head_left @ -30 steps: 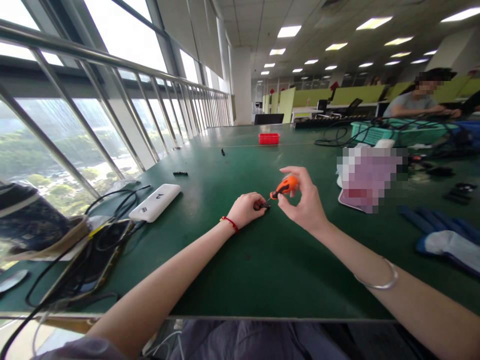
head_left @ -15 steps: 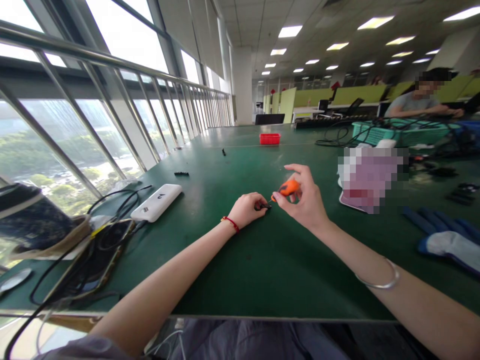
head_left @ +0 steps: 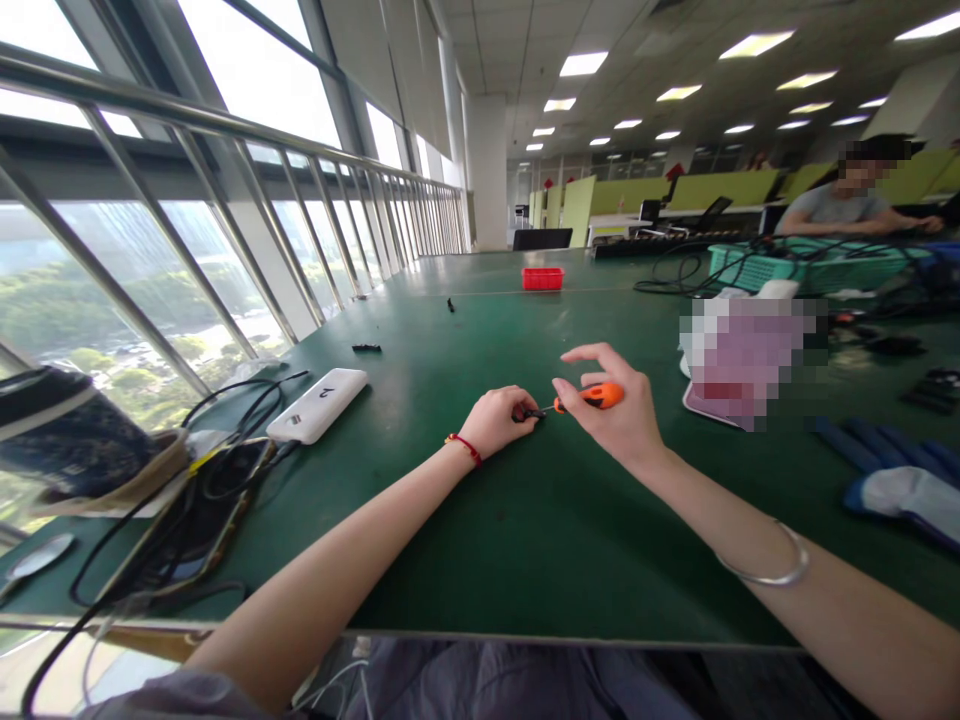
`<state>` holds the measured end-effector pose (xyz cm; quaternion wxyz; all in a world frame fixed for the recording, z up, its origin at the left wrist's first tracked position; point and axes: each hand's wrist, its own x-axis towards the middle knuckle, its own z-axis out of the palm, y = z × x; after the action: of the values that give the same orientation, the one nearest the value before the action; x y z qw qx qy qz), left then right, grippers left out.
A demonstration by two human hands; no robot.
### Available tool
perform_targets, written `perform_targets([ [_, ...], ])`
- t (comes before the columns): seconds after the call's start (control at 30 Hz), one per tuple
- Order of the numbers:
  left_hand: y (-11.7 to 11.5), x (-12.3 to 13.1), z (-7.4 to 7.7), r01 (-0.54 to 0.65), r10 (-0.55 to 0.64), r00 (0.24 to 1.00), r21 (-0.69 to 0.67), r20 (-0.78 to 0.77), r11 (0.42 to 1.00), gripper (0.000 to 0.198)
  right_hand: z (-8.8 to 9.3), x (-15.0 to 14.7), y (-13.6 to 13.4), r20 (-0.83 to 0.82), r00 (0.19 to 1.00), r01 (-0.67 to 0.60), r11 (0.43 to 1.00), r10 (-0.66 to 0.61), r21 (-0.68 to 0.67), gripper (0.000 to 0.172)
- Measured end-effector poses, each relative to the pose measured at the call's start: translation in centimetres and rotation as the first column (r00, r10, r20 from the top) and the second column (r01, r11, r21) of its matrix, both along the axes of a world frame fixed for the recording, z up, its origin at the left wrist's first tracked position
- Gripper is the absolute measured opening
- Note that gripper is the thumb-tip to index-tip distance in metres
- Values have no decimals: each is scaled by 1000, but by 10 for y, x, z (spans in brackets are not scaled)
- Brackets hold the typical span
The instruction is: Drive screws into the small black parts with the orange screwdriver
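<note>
My left hand (head_left: 497,420) is closed on a small black part (head_left: 531,413) at the middle of the green table (head_left: 465,540); most of the part is hidden under the fingers. My right hand (head_left: 619,405) holds an orange and black screwdriver (head_left: 602,396) almost level. Its handle rests against the palm behind the thumb, while the index finger is stretched out away from it. The screwdriver's thin metal shaft points left, and its tip reaches the black part.
To the left are a white power bank (head_left: 319,405), a phone (head_left: 199,530) and black cables. Further off lie a small black strip (head_left: 367,348) and a red basket (head_left: 542,279). Blue-white gloves (head_left: 904,492) and a teal basket (head_left: 814,268) are right. Someone (head_left: 844,205) sits beyond.
The screwdriver has gone from tilted up to nearly level, and its handle sits deeper in my right hand. The right thumb and fingers have loosened around it. My left hand stays put.
</note>
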<state>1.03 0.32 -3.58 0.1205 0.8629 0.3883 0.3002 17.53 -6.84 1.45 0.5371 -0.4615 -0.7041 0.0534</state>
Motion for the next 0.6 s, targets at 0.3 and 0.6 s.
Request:
perform_targets([
  [0.3,0,0,-1,4,-4,1000,6,20,1000,9,-3,1,3,58,998,24,991,-32,133,47],
  [0.6,-1,0,0,11,-12,1000,13,20,1000,4,0,1,-1,136,988,-95,988,79,118,30],
])
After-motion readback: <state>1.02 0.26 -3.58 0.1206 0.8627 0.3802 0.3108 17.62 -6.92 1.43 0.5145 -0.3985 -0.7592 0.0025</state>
